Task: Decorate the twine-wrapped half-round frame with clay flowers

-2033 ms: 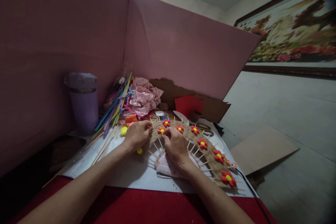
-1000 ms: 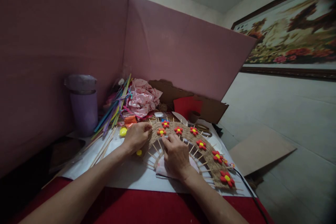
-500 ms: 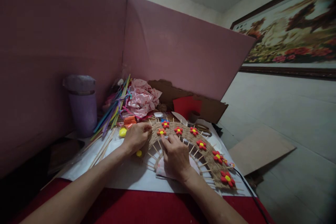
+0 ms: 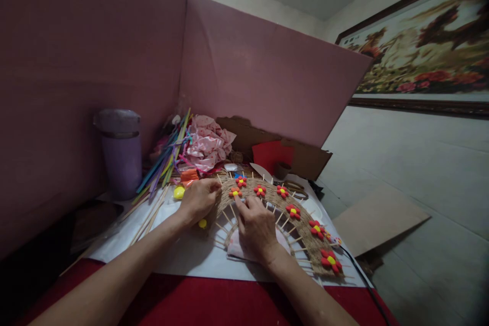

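Note:
An arched panel woven from brown twine over thin sticks (image 4: 305, 216) lies on white paper, with several red clay flowers (image 4: 293, 211) along it. On its left part is an orange flower with a yellow centre (image 4: 235, 192). My right hand (image 4: 256, 226) reaches across the inner curve, its index finger stretched to the orange flower's lower edge and its other fingers bent. My left hand (image 4: 199, 198) is closed in a pinch at the panel's outer left edge; what its fingertips hold is hidden. A small yellow lump (image 4: 202, 223) shows below it.
Left stands a purple tumbler (image 4: 121, 163) beside coloured pipe cleaners (image 4: 171, 150) and crumpled pink fabric (image 4: 210, 140). Yellow clay (image 4: 179, 192) and an orange packet (image 4: 189, 177) sit behind my left hand. Scissors (image 4: 296, 188) lie behind the panel; a black cable (image 4: 361, 272) runs along the right edge.

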Available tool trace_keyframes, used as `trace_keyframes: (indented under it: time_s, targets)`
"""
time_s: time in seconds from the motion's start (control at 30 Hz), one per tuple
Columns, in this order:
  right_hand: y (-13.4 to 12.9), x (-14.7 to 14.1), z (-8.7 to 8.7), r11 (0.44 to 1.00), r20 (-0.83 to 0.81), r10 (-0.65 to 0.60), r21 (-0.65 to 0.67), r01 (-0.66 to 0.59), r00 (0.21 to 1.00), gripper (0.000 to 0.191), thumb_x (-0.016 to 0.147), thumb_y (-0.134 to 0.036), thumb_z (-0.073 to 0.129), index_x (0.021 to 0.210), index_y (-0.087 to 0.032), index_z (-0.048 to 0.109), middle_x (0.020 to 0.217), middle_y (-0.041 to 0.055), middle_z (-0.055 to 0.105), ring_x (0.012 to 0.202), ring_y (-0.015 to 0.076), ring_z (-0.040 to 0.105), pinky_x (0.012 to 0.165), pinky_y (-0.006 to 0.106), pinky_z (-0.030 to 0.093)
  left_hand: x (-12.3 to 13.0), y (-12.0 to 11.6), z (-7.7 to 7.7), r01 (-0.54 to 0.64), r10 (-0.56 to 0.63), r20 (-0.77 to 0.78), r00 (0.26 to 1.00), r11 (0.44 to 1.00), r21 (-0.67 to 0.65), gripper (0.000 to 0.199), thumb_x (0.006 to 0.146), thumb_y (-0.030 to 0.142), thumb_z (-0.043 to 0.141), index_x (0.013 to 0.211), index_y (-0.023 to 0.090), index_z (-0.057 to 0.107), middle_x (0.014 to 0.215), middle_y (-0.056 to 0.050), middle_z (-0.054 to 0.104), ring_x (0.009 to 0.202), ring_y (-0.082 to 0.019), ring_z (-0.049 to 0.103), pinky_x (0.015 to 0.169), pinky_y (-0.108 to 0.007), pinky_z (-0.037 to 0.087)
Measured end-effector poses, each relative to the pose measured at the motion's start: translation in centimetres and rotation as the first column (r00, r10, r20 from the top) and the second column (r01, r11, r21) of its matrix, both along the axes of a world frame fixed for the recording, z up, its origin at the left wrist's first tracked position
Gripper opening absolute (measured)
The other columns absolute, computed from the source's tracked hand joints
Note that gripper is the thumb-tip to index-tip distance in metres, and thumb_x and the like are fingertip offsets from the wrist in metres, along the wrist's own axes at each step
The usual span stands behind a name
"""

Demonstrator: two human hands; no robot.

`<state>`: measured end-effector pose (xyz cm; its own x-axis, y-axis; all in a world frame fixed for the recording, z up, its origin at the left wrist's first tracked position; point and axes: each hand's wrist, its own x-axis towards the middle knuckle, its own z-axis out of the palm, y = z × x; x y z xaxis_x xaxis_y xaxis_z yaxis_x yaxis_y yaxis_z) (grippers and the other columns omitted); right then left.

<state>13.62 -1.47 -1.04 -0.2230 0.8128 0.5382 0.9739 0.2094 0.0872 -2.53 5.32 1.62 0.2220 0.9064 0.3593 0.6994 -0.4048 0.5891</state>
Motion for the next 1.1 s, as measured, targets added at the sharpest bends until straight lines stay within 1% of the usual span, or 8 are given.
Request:
trace_keyframes:
  time_s: [0.17, 0.3, 0.47, 0.6, 0.77, 1.0, 1.1]
  targets:
    - [0.1, 0.0, 0.0, 1.000, 0.005, 0.004, -0.002, -0.004, 1.000, 0.036, 0.084, -0.020, 0.051, 0.120, -0.024, 0.055, 0.090, 0.0073, 0.060, 0.083, 0.0206, 0.050, 0.063, 0.028, 0.034, 0.0, -0.1, 0.0, -0.006, 0.006, -0.018, 1.000, 1.000, -0.003, 0.022, 0.076, 0.023, 0.050, 0.085, 0.024, 0.071, 0.090, -0.001, 0.073, 0.083, -0.017, 0.064, 0.067, -0.023, 0.041]
    - [0.4, 0.5, 0.1, 1.000, -0.085, 0.000, 0.016, 0.002, 0.996, 0.035, 0.084, -0.020, 0.049, 0.118, -0.026, 0.057, 0.087, 0.0051, 0.060, 0.085, 0.0193, 0.051, 0.064, 0.027, 0.035, 0.0, 0.0, -0.1, -0.001, 0.001, -0.001, 1.000, 1.000, -0.005, 0.022, 0.078, 0.027, 0.050, 0.086, 0.025, 0.071, 0.089, -0.001, 0.072, 0.082, -0.018, 0.064, 0.067, -0.024, 0.041]
    - [1.5, 1.0, 0.1, 0.998, -0.174, -0.062, 0.020, 0.067, 0.983, 0.038, 0.082, -0.014, 0.047, 0.118, -0.022, 0.056, 0.092, 0.0057, 0.060, 0.089, 0.0202, 0.051, 0.069, 0.028, 0.036, 0.1, 0.0, 0.0, -0.008, 0.009, -0.027, 1.000, 1.000, 0.003, 0.022, 0.078, 0.026, 0.050, 0.084, 0.024, 0.071, 0.088, -0.002, 0.073, 0.081, -0.018, 0.064, 0.064, -0.024, 0.040]
    - [1.8, 1.0, 0.0, 0.998, -0.159, -0.059, 0.007, 0.061, 0.986, 0.033, 0.084, -0.016, 0.046, 0.114, -0.022, 0.057, 0.094, 0.0056, 0.059, 0.090, 0.0207, 0.050, 0.070, 0.028, 0.036, 0.1, -0.1, 0.1, -0.015, 0.016, -0.044, 0.999, 1.000, 0.001, 0.022, 0.078, 0.026, 0.050, 0.084, 0.024, 0.071, 0.088, -0.002, 0.072, 0.081, -0.018, 0.064, 0.064, -0.024, 0.040]
    - [1.7, 0.8, 0.1, 0.999, -0.147, -0.045, 0.015, 0.047, 0.988, 0.023, 0.085, -0.017, 0.044, 0.103, -0.020, 0.059, 0.093, 0.0055, 0.058, 0.089, 0.0202, 0.049, 0.070, 0.028, 0.035, 0.1, -0.1, 0.1, -0.003, 0.003, -0.027, 1.000, 1.000, 0.007, 0.023, 0.076, 0.022, 0.050, 0.084, 0.024, 0.071, 0.089, -0.002, 0.073, 0.082, -0.018, 0.064, 0.065, -0.024, 0.041]
    - [1.6, 0.6, 0.0, 0.999, -0.119, -0.039, -0.002, 0.039, 0.992, 0.020, 0.085, -0.017, 0.046, 0.100, -0.020, 0.059, 0.094, 0.0055, 0.059, 0.088, 0.0201, 0.048, 0.071, 0.028, 0.034, 0.0, 0.0, -0.1, 0.001, -0.001, -0.014, 1.000, 1.000, 0.010, 0.023, 0.075, 0.022, 0.049, 0.084, 0.023, 0.071, 0.088, -0.002, 0.073, 0.081, -0.018, 0.064, 0.065, -0.024, 0.041]
    - [1.6, 0.7, 0.0, 0.999, -0.125, -0.033, -0.012, 0.032, 0.992, 0.023, 0.086, -0.018, 0.044, 0.104, -0.019, 0.058, 0.095, 0.0059, 0.059, 0.088, 0.0200, 0.048, 0.072, 0.028, 0.034, 0.1, 0.1, -0.2, 0.002, -0.002, -0.019, 1.000, 1.000, 0.009, 0.023, 0.076, 0.024, 0.050, 0.083, 0.024, 0.071, 0.086, -0.002, 0.073, 0.080, -0.018, 0.064, 0.063, -0.024, 0.040]
